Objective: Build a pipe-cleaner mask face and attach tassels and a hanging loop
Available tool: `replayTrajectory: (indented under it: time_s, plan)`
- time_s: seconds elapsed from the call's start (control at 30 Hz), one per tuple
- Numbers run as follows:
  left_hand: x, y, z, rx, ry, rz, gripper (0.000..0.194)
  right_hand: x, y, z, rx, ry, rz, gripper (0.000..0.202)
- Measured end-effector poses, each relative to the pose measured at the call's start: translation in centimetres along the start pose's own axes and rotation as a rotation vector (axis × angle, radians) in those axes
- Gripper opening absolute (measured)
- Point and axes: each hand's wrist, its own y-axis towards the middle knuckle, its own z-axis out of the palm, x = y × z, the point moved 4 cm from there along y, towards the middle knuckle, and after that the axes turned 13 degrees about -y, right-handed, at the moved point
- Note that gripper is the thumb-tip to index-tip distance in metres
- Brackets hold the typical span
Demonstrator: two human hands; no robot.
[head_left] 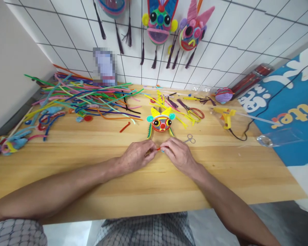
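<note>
Between my two hands runs a short red pipe cleaner (158,149). My left hand (138,156) pinches one end of it, and my right hand (179,153) pinches the other, where a bit of light blue shows under the fingertips. Just beyond them on the table lies a colourful mask-like face (162,123) with yellow horns, turquoise ears, round eyes and a red nose. Two green and yellow strips extend from its sides toward my hands. A small pair of scissors (190,138) rests beside my right hand, partly hidden by it.
Loose pipe cleaners (92,95) are heaped at the back left of the wooden table (118,205). Red-handled scissors (195,113), a yellow glue gun (227,118) with its cord, and a clear plastic bag (284,137) lie to the right. Finished masks (160,24) hang on the tiled wall.
</note>
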Motion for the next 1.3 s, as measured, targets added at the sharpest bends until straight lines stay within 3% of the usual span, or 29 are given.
replayTrajectory:
  time_s: [0.4,0.63,0.83,0.93,1.07,1.3]
  plan:
    - [0.4,-0.2,0.7,0.064,0.306,0.015,0.013,1.0,-0.2,0.9,0.079,-0.139,-0.045,0.014]
    - [0.4,-0.4,0.6,0.068,0.281,0.007,0.009,1.9,0.1,0.9,0.072,-0.273,-0.080,0.019]
    - [0.0,-0.5,0.4,0.062,0.290,0.068,0.023,2.5,0.5,0.2,0.048,-0.332,-0.120,0.017]
    - [-0.3,-0.4,0.0,0.008,0.177,0.074,0.022,2.6,0.6,-0.4,0.056,-0.305,-0.083,0.017]
    - [-0.4,-0.1,-1.0,-0.086,-0.077,0.046,0.015,2.4,0.9,-1.1,0.033,-0.128,0.071,0.015]
    - [-0.8,0.1,-1.7,-0.214,-0.482,-0.098,0.019,2.5,1.1,-0.8,-0.056,0.208,0.328,0.016]
